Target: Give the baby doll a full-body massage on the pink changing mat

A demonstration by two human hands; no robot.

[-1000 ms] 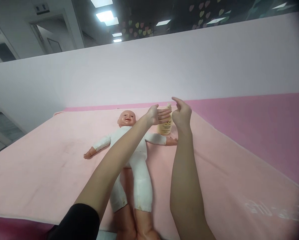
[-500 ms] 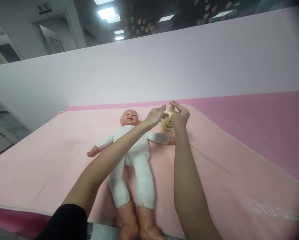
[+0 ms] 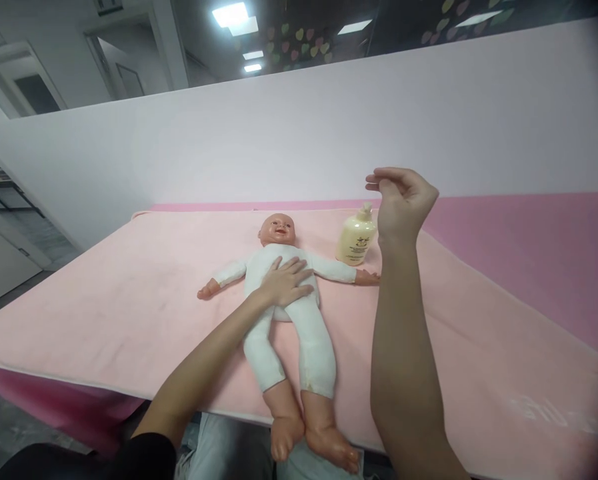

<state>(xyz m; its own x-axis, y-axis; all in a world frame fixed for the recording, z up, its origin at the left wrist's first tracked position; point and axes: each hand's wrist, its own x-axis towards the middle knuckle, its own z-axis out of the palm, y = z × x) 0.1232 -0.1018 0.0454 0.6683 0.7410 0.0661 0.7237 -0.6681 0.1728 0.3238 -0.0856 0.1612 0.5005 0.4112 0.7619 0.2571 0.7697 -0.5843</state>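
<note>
The left hand (image 3: 285, 283) lies flat, fingers spread, on the baby doll (image 3: 283, 293) mid-blanket, feet past the near edge. The right hand (image 3: 403, 200) hovers loosely curled, holding nothing, at two o'clock beside the lotion pump bottle (image 3: 355, 239). Pink blanket (image 3: 103, 313) lies bare toward nine o'clock.

A doll (image 3: 289, 293) in white lies face up on a pink blanket (image 3: 103, 300), arms spread, its feet past the near edge. The left hand (image 3: 285, 283) rests flat on its belly. The right hand (image 3: 403, 200) is raised, fingers loosely curled and empty, just right of a cream pump bottle (image 3: 355, 237) standing upright beside the doll's arm.
</note>
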